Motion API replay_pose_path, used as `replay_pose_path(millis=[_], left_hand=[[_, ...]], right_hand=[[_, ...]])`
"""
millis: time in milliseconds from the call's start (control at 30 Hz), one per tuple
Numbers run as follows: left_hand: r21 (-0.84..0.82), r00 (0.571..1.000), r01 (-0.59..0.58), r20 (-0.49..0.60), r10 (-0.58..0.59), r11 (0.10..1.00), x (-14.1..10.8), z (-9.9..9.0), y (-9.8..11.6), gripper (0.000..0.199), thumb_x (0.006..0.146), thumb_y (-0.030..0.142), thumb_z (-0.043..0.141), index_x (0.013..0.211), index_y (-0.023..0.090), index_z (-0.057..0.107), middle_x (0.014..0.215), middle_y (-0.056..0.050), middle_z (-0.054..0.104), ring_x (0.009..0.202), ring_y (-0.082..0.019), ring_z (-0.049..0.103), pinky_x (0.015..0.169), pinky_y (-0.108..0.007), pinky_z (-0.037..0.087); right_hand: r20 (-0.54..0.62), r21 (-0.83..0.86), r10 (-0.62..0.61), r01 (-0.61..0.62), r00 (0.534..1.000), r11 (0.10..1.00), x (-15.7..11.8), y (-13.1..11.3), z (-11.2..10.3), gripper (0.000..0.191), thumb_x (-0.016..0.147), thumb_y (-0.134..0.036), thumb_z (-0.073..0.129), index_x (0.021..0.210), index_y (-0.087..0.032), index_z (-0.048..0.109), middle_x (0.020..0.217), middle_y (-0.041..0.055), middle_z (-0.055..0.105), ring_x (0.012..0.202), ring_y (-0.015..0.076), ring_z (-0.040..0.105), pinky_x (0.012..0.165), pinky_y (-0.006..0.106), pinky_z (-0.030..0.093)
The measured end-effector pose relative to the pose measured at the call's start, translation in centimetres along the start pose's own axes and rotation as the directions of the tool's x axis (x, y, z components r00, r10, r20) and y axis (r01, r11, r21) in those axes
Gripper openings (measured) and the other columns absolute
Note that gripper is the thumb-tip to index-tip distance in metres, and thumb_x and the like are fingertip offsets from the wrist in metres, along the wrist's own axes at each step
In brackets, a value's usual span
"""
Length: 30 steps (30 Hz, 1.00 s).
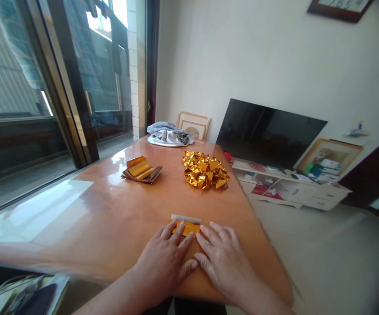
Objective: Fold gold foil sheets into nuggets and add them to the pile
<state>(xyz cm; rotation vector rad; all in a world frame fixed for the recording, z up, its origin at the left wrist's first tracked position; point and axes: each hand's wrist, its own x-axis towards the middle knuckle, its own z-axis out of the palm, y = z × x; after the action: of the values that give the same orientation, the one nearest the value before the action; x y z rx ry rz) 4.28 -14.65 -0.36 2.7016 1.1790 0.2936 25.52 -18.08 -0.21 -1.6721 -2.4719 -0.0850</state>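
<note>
Left hand (161, 262), right hand (222, 260), flat over gold foil strip (184, 227), wooden table (120, 214)

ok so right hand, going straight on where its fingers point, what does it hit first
the right hand would probably meet the gold foil strip first; its fingertips sit right by it, maybe touching, depth is unclear

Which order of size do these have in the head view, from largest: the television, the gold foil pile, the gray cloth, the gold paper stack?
1. Television
2. Gold foil pile
3. Gray cloth and gold paper stack look alike, so unranked.
</note>
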Motion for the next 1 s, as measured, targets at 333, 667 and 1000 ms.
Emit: replay_pose_path(millis=[333,667,1000], left_hand=[[0.005,1.0,-0.015,-0.011,0.015,1.0,0.1,0.1,0.0,0.059,0.098,0.057,0.044,0.146,0.024,0.053,0.151,-0.013,0.051,0.145,-0.035,0.038,0.119,-0.055,0.032],[-0.003,0.998,-0.054,-0.032,0.054,0.999,0.0,-0.4,-0.1,0.054,0.098,0.057,0.045,0.143,0.028,0.054,0.148,-0.012,0.054,0.141,-0.033,0.043,0.117,-0.053,0.034],[-0.036,0.996,-0.072,-0.046,0.071,0.997,-0.8,-1.7,-1.9,0.051,0.095,0.057,0.052,0.134,0.025,0.063,0.149,-0.01,0.054,0.137,-0.031,0.049,0.115,-0.046,0.039]], right_hand=[[-0.075,-0.019,0.045,-0.046,0.996,0.999,0.3,-0.5,-0.9,0.033,0.102,-0.041,0.049,0.125,-0.028,0.068,0.143,0.0041,0.06,0.131,0.0291,0.047,0.11,0.049,0.03],[-0.047,-0.009,0.031,-0.032,0.998,0.999,0.0,-0.7,-0.5,0.032,0.102,-0.038,0.049,0.126,-0.028,0.067,0.135,0.0049,0.065,0.128,0.0283,0.049,0.108,0.048,0.031],[-0.018,-0.044,0.043,-0.044,0.999,0.998,0.0,-1.0,-0.6,0.031,0.101,-0.035,0.048,0.124,-0.027,0.067,0.134,0.006,0.065,0.125,0.0293,0.051,0.106,0.048,0.033]])
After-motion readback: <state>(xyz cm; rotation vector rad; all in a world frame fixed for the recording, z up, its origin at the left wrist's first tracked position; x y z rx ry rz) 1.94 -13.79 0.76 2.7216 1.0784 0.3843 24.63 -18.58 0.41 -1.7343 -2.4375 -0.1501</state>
